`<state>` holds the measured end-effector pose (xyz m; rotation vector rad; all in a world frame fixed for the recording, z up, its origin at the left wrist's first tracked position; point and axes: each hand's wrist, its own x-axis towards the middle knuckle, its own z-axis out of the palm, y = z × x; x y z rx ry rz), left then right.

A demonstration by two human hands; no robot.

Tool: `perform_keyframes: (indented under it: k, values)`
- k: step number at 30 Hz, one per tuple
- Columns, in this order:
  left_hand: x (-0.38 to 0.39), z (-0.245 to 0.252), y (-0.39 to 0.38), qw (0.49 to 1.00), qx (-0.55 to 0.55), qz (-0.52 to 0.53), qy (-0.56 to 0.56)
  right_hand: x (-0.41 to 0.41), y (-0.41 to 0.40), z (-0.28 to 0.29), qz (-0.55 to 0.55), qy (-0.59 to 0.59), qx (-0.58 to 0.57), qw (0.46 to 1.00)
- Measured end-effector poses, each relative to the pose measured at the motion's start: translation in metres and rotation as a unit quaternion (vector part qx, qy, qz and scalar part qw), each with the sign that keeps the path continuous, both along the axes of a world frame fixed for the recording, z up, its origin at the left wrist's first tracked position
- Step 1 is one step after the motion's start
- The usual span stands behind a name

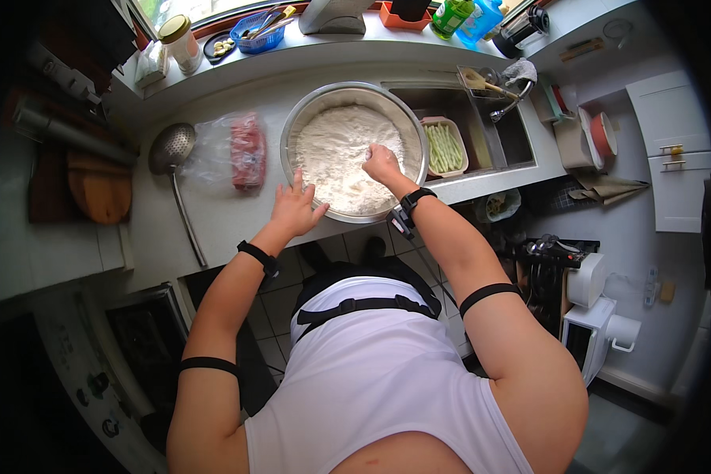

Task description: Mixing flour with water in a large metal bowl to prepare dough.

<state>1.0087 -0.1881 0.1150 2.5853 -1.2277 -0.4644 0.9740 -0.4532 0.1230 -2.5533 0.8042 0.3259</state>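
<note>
A wide stainless steel bowl (288,127) stands on the counter in front of me, partly overlapping the sink's near-left corner. White flour (338,148) with an uneven, crumbly surface fills its lower part. Over the right half of the flour is my right hand (383,165), its fingers curled into a fist; nothing shows outside the fingers, and the inside of the fist is hidden. My left hand (296,206) lies at the bowl's near-left rim with its fingers spread and holds nothing.
Left of the bowl lie packaged red meat (247,153) in clear plastic and a metal skimmer (175,148). A tub of green beans (444,147) sits at the sink (492,133), under whose faucet (514,103) the basin opens. Jars, a blue basket (258,34) and bottles line the windowsill.
</note>
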Motion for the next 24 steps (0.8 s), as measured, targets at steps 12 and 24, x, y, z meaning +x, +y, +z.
perform_keyframes:
  k: [12,24]
  values:
    - [-0.001,0.007,-0.012,0.999,0.040,-0.010,-0.014,-0.023,-0.023,-0.008,0.044,0.016,0.206,0.977]
    - [0.004,0.056,-0.032,0.982,0.180,-0.007,-0.050,-0.049,-0.031,0.031,0.079,-0.124,0.151,0.978]
